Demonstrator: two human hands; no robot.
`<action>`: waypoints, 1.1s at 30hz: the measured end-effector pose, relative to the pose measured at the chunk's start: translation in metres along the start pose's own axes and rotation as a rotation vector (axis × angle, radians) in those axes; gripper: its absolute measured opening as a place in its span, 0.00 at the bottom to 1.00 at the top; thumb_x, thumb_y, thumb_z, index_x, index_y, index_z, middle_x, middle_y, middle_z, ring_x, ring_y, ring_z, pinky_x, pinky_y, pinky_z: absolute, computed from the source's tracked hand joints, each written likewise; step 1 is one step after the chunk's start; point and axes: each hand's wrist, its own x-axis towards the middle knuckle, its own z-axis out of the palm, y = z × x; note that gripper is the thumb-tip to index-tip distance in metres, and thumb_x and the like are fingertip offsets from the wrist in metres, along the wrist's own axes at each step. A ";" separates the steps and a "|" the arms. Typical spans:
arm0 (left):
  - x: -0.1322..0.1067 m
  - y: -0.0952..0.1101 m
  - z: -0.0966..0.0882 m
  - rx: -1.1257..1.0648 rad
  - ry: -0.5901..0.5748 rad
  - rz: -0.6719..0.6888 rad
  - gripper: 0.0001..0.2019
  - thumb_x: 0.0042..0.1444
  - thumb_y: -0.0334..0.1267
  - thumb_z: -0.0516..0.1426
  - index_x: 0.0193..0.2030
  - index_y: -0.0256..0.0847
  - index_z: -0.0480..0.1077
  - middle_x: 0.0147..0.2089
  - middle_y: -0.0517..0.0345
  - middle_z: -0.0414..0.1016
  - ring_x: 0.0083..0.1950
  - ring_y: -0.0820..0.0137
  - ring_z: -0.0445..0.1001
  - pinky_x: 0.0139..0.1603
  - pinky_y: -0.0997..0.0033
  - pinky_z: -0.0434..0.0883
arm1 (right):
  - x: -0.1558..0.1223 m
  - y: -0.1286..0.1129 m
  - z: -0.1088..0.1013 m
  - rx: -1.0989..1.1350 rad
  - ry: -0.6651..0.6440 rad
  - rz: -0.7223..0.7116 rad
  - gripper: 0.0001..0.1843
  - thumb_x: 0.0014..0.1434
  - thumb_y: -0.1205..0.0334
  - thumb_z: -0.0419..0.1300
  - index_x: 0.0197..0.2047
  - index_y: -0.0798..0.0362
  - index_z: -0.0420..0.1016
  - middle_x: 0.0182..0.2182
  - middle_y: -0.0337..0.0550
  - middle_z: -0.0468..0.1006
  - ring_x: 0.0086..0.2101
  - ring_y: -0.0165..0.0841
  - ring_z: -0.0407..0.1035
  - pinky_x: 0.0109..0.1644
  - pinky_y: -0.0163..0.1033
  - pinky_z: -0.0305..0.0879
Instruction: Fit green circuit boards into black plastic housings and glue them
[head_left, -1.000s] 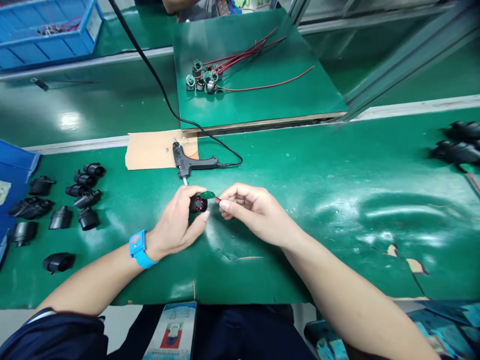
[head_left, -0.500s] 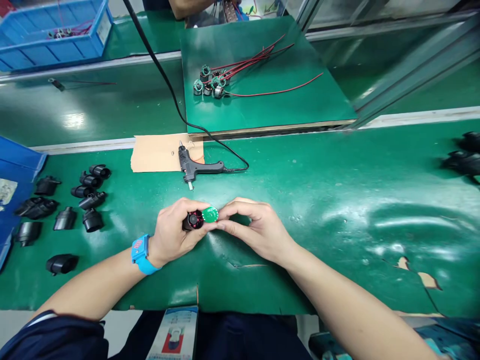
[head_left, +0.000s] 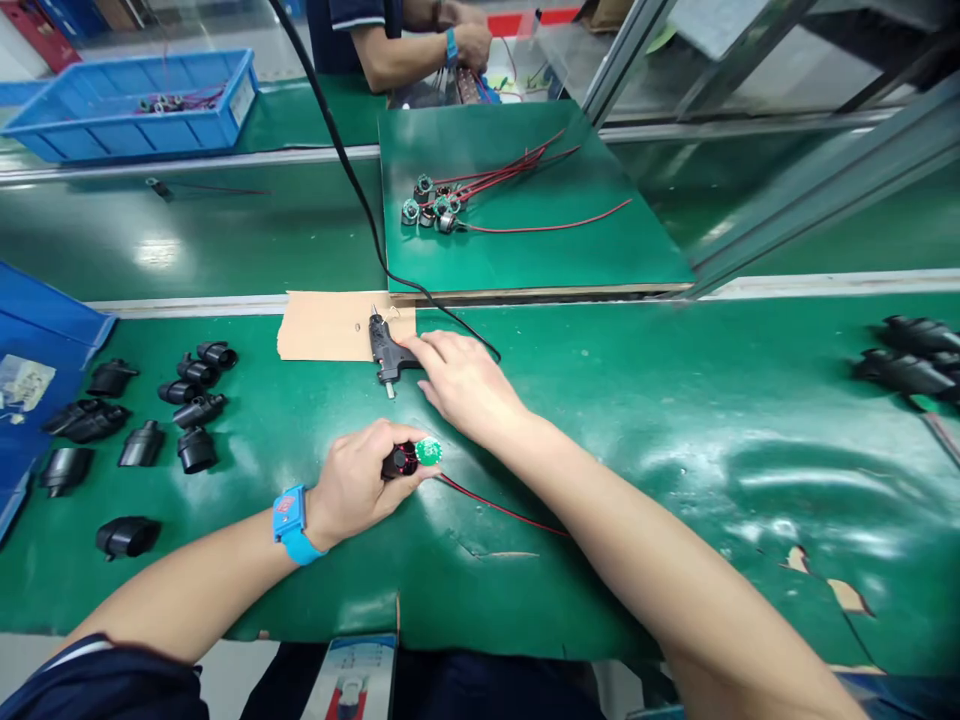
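In my left hand [head_left: 364,475] is a black cylindrical part [head_left: 399,460], its open end showing dark red wire inside. A small round green circuit board [head_left: 428,452] sits beside that end at my fingertips. From there a thin red wire [head_left: 502,502] runs right over the table and under my right forearm. My right hand [head_left: 469,385] is closed over the handle of a black glue gun [head_left: 386,350], thumb and fingers on either side. The gun lies flat, partly on a piece of cardboard [head_left: 322,325]; its handle is mostly hidden.
Several black housings [head_left: 196,450] stand at the left near a blue bin [head_left: 45,330]; more black parts [head_left: 911,360] lie far right. Wired motors [head_left: 446,222] rest on a raised green board [head_left: 525,260]. A black cable [head_left: 341,150] hangs across. Behind, a co-worker's arm [head_left: 412,60] and a blue crate [head_left: 172,130].
My right hand has left the circuit board and moved up to the glue gun's handle. My left hand keeps the part and board. The red wire is now visible. The view has tilted upward.
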 end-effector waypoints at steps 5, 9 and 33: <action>0.001 -0.001 -0.002 -0.001 0.040 0.003 0.13 0.66 0.48 0.58 0.48 0.40 0.69 0.36 0.57 0.80 0.34 0.70 0.80 0.34 0.72 0.76 | 0.006 0.000 0.011 -0.040 0.017 0.026 0.27 0.64 0.71 0.46 0.65 0.61 0.65 0.45 0.58 0.76 0.44 0.47 0.68 0.50 0.50 0.66; 0.000 -0.002 -0.001 -0.001 0.069 0.018 0.14 0.66 0.48 0.58 0.48 0.39 0.69 0.35 0.57 0.79 0.33 0.71 0.79 0.32 0.73 0.75 | -0.024 0.009 -0.018 0.036 0.133 0.052 0.23 0.63 0.65 0.52 0.61 0.59 0.66 0.49 0.56 0.77 0.45 0.45 0.70 0.51 0.49 0.68; 0.005 -0.007 -0.003 0.083 0.078 0.103 0.14 0.64 0.45 0.61 0.50 0.39 0.69 0.34 0.58 0.79 0.30 0.73 0.77 0.30 0.72 0.72 | -0.097 0.002 -0.058 0.221 0.397 0.181 0.18 0.61 0.64 0.64 0.55 0.43 0.77 0.23 0.35 0.76 0.22 0.31 0.70 0.30 0.40 0.69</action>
